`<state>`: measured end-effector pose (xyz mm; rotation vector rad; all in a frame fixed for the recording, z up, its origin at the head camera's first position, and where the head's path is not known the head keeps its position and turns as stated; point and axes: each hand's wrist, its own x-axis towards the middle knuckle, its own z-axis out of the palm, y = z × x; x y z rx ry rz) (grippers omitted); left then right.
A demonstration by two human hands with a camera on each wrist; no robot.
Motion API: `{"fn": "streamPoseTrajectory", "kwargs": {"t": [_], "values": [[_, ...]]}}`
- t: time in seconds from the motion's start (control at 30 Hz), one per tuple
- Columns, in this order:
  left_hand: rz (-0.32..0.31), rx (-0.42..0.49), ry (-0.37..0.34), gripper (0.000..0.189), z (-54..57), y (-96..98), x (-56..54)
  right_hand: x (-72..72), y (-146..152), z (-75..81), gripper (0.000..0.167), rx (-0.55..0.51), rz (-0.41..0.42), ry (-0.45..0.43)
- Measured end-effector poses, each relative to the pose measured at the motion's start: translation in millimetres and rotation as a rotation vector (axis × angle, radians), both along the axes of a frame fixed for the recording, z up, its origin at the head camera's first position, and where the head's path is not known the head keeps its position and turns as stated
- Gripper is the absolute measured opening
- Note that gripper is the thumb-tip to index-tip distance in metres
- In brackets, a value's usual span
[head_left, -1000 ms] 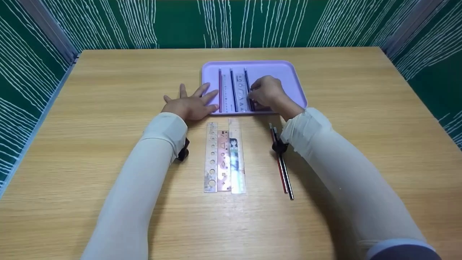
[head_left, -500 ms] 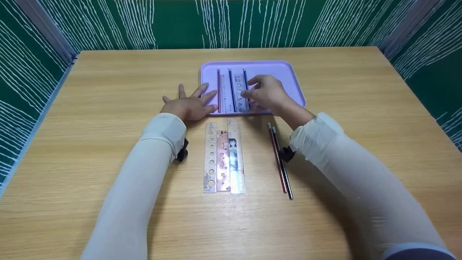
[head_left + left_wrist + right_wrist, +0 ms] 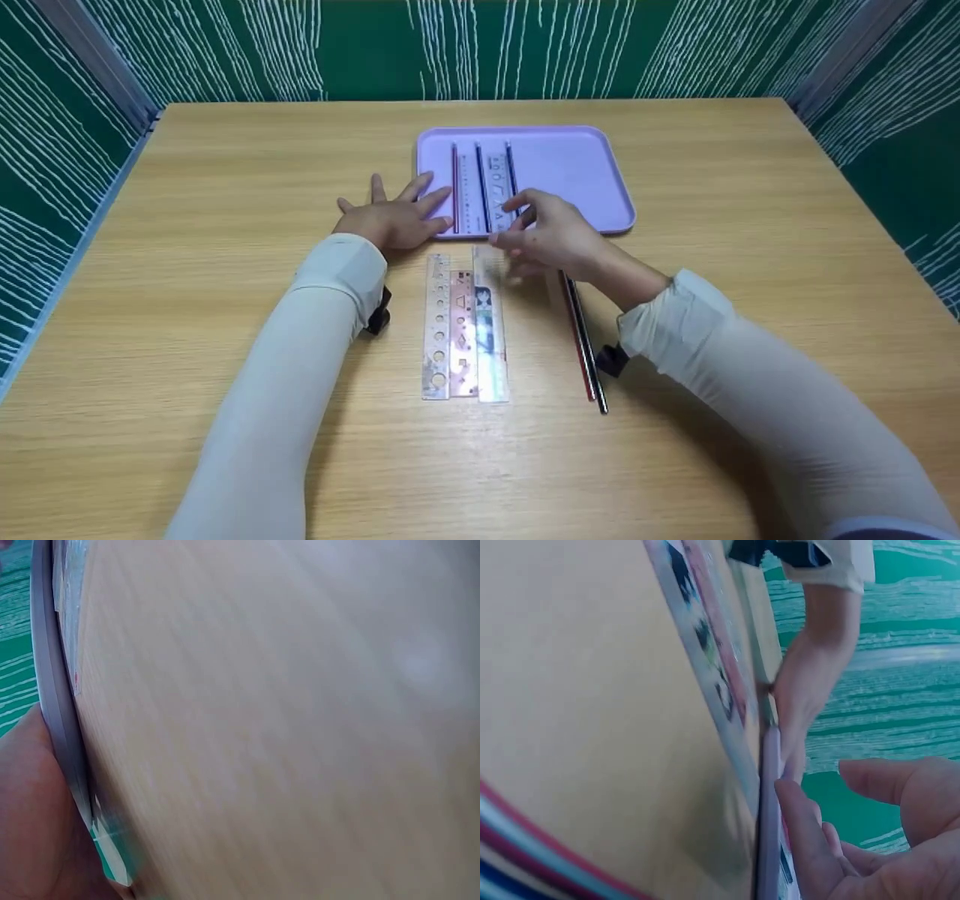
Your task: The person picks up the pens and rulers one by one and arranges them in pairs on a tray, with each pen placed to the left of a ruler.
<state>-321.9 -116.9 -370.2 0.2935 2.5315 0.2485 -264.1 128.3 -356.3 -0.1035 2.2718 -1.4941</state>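
My left hand (image 3: 394, 221) lies with spread fingers over the left edge of a purple tray (image 3: 577, 180). In the tray stand in a row a red pencil (image 3: 454, 187), a clear ruler (image 3: 466, 195), a dark pencil (image 3: 482, 184), a clear stencil ruler (image 3: 496, 176) and another dark pencil (image 3: 511, 165). Above the tray's near edge hovers my right hand (image 3: 559, 232), fingers loosely bent, holding nothing. Below it lie a clear ruler with round holes (image 3: 436, 330), a pink ruler (image 3: 463, 330) and a ruler with a cartoon picture (image 3: 489, 330), side by side.
A red pencil (image 3: 583, 360) and a black pencil (image 3: 592, 360) lie together on the table, their upper ends hidden by my right hand. Green walls with white streaks (image 3: 367, 52) stand behind the wooden table (image 3: 247, 165).
My right hand has drawn back from the rightmost dark pencil in the tray, towards me, to the tray's near edge. The left hand stays in place.
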Motion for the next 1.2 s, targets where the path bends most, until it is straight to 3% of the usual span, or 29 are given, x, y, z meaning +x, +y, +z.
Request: {"fn": "streamPoseTrajectory", "kwargs": {"t": [0.2, 0.43, 0.77, 1.2], "values": [[0.014, -0.007, -0.018, 0.066, 0.1, 0.9, -1.2, 13.8, -3.0, -7.5, 0.062, -0.008, 0.048, -0.032], [0.011, -0.009, -0.015, 0.065, -1.1, 0.9, -1.6, 20.3, -7.3, -14.3, 0.071, 0.016, 0.096, -0.085], [0.015, -0.006, -0.009, 0.065, -2.9, 1.4, -1.0, 22.0, -7.1, -20.2, 0.080, -0.026, 0.073, -0.156], [0.004, -0.003, 0.004, 0.066, -0.5, 0.7, 0.5, 23.3, -10.5, -24.6, 0.092, 0.000, 0.034, -0.119]]}}
